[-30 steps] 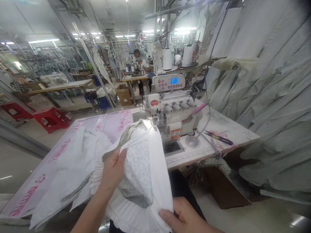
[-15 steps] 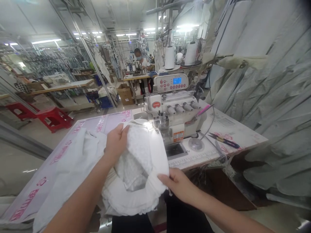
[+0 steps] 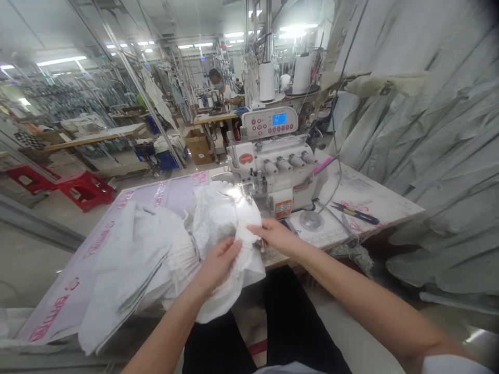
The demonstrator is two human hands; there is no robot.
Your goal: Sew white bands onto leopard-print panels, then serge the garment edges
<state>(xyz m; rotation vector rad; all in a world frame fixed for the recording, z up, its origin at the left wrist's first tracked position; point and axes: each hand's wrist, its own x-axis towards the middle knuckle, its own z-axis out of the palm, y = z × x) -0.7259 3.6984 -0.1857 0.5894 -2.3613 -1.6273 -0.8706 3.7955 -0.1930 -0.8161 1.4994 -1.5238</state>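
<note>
A white garment (image 3: pixel 136 254) with a gathered, ruffled edge spreads over the left of the table and hangs past its front. Its upper edge lies under the lit needle area of a white overlock sewing machine (image 3: pixel 283 174). My left hand (image 3: pixel 220 262) pinches the gathered fabric near the middle of the garment. Just right of it, my right hand (image 3: pixel 273 236) grips the ruffled edge between thumb and fingers, close in front of the machine. Whether the presser foot is down on the cloth cannot be made out.
Thread snips (image 3: pixel 355 212) and a round metal dish (image 3: pixel 312 220) lie on the table right of the machine. Thread cones (image 3: pixel 267 81) stand behind it. Pale garments (image 3: pixel 440 156) hang along the right. A red stool (image 3: pixel 86 189) stands left; a co-worker (image 3: pixel 220 88) sits further back.
My left hand has moved from the garment's upper left down to its middle. My right hand has gone up along the edge towards the machine. The fabric opening has folded smaller.
</note>
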